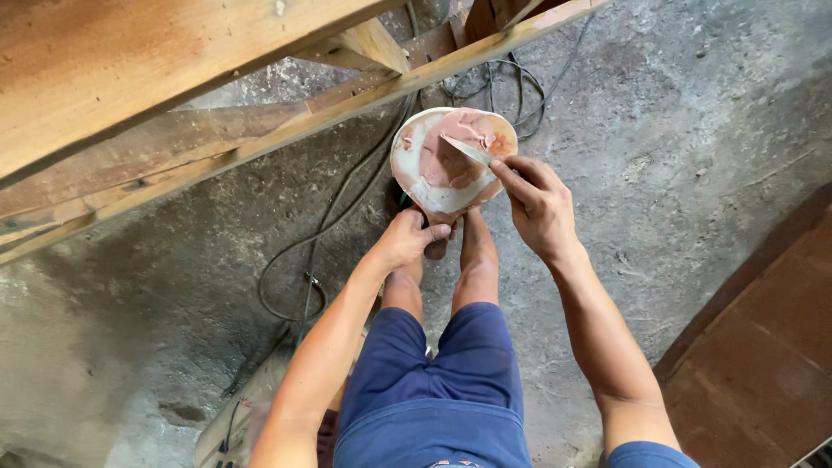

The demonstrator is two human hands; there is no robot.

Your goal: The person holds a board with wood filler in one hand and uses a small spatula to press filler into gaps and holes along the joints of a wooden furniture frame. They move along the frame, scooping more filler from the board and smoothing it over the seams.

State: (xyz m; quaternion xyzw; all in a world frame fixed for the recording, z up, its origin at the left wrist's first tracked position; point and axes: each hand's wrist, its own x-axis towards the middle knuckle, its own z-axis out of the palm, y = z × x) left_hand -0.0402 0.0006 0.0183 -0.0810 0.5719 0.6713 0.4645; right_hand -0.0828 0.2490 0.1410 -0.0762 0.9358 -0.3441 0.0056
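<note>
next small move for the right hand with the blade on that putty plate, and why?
Probably drag the putty knife across the plate to gather more pinkish putty. The right hand has the blade tip resting in the smeared paste, while the left hand steadies the plate's lower edge.

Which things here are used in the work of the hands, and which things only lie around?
In use:
- left hand holding the plate
- right hand holding the putty knife
- pink paste on the plate

Lying about:
- black cables on the concrete floor
- wooden beams
- brown board
</note>
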